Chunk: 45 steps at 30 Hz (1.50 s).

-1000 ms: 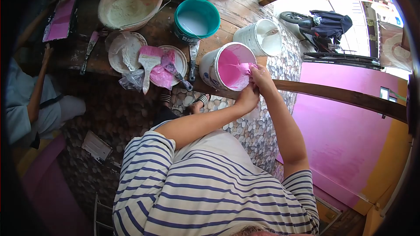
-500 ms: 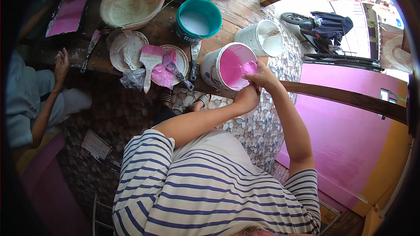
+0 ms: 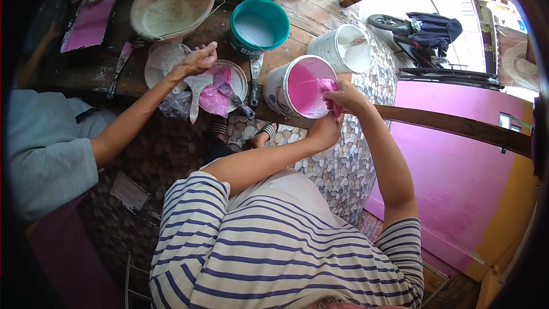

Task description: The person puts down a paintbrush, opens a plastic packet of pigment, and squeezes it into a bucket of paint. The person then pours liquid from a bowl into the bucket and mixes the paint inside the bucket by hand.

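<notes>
My right hand (image 3: 349, 97) is closed on a crumpled, pink-smeared piece, probably a plastic bag (image 3: 327, 85), at the right rim of a white bucket (image 3: 278, 87) coated inside with pink paint (image 3: 304, 87). Just below it, my left hand (image 3: 325, 132) is at the bucket's near right side, by the lower end of the pink piece. Its fingers are mostly hidden, so its grip does not show. Left of the bucket, a wide brush (image 3: 197, 88) and a pink-covered tool (image 3: 225, 84) rest across paint-stained lids (image 3: 239, 71).
A co-worker's hand (image 3: 200, 59) reaches over the lids from the left. Behind stand a green bucket (image 3: 240, 30) of whitish liquid, a large bucket (image 3: 140, 17) of pale powder and a white bucket (image 3: 323, 47). A scraper (image 3: 255, 77) lies on the wooden table (image 3: 294, 8).
The co-worker's hand has come in from the left over the lids. My right hand has drawn the pink piece slightly toward me, and it now hangs down over the bucket's rim.
</notes>
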### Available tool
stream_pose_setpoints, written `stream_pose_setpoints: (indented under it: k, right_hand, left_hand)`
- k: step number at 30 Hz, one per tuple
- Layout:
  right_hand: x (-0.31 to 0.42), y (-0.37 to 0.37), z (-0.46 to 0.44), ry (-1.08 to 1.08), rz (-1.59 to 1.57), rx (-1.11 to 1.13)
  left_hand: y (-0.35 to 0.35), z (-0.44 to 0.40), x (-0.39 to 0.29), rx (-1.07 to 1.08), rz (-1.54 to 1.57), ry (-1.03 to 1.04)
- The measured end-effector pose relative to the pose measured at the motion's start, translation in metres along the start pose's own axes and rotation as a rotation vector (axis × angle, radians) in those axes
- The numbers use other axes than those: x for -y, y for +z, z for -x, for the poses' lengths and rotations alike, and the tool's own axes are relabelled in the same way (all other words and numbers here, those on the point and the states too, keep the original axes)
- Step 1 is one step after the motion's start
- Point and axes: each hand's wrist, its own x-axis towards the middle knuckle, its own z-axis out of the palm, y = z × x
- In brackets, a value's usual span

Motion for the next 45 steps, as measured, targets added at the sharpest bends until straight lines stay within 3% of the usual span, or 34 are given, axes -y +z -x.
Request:
stream_pose_setpoints:
  k: [14,16,19,21,25,37,45]
  right_hand:
    - [-0.008,0.002,-0.006,-0.068,0.277,-0.104]
    - [-0.016,0.005,-0.010,-0.148,0.365,-0.235]
    - [-0.030,-0.001,-0.026,-0.276,0.556,-0.120]
    - [-0.032,-0.004,-0.027,-0.285,0.584,-0.113]
    - [-0.023,-0.002,-0.016,-0.408,0.686,-0.120]
    - [-0.053,0.013,-0.034,-0.362,0.689,-0.435]
    - [-0.027,0.017,-0.012,-0.250,0.654,-0.467]
  left_hand:
    - [0.018,-0.021,0.020,-0.013,-0.018,0.092]
    - [0.018,-0.018,0.016,-0.028,-0.016,0.116]
    - [0.022,-0.018,0.015,-0.029,-0.009,0.100]
    - [0.024,-0.018,0.014,-0.080,-0.009,0.183]
    - [0.018,-0.014,0.005,-0.016,-0.020,0.127]
    - [0.015,-0.021,-0.007,0.074,-0.059,0.057]
    - [0.017,-0.027,-0.003,0.138,-0.185,0.150]
